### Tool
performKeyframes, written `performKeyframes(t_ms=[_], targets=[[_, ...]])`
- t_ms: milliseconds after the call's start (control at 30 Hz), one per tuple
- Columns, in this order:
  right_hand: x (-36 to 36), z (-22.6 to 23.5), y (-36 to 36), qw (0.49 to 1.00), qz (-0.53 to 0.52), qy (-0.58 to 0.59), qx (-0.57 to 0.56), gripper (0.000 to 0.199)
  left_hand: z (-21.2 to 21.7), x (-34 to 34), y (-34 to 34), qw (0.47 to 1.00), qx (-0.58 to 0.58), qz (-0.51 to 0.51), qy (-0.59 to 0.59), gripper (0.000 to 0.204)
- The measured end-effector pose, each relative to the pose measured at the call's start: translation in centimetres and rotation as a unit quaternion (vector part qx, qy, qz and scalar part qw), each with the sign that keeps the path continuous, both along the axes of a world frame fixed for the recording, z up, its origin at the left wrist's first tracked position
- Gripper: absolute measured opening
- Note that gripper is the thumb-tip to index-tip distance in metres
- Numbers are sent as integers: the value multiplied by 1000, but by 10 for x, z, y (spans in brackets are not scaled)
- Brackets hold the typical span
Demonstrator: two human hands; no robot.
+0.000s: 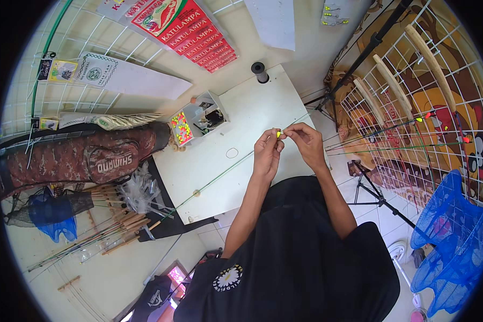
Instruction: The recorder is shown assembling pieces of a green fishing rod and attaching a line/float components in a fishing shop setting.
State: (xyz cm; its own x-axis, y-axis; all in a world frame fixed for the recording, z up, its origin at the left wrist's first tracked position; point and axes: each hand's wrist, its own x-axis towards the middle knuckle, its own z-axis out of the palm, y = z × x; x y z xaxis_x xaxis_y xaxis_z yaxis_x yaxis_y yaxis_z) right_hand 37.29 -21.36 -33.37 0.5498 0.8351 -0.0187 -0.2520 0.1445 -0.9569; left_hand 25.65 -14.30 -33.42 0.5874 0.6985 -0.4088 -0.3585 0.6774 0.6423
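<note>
Above the right part of the white table [214,174], both my hands meet at the fingertips. My left hand [266,154] is closed in a pinch around a small bright yellow fishing float [278,134]. Thumb and forefinger of my right hand [306,144] are pinched together right beside the float; what is between them is too small to make out. A thin green fishing rod [220,175] lies slantwise across the table and passes behind my left hand. Left of it lies a small loop of thin line [232,153].
At the table's far left stands a white box [220,104] holding dark items, beside a pack of red and yellow floats [181,129]. A black cylinder [260,72] stands at the back. Rods rest on the white grid rack [392,102] at right, near blue nets [451,247]. A camouflage bag [91,153] hangs left.
</note>
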Motion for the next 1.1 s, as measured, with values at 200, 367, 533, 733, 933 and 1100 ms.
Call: performKeyframes(t_ms=[200,367,533,733,933,1100], targets=[[1,-1,-1,1000,-7,-15,-7,9,0,0,-1,1000,-8,-12,-6,16],[1,-5,-2,1000,-3,-8,-14,9,1,0,-2,1000,-8,-12,0,17],[2,-2,-3,1000,-1,-19,-12,9,1,1,-2,1000,-13,-11,0,17],[3,1,-3,1000,-1,-21,-12,9,-1,0,-1,1000,-22,-16,-9,15],[2,5,-3,1000,-2,-19,-14,9,-2,0,-1,1000,-24,-17,-11,15],[2,0,-3,1000,-3,-21,-6,8,-1,0,-1,1000,-20,-20,-9,16]])
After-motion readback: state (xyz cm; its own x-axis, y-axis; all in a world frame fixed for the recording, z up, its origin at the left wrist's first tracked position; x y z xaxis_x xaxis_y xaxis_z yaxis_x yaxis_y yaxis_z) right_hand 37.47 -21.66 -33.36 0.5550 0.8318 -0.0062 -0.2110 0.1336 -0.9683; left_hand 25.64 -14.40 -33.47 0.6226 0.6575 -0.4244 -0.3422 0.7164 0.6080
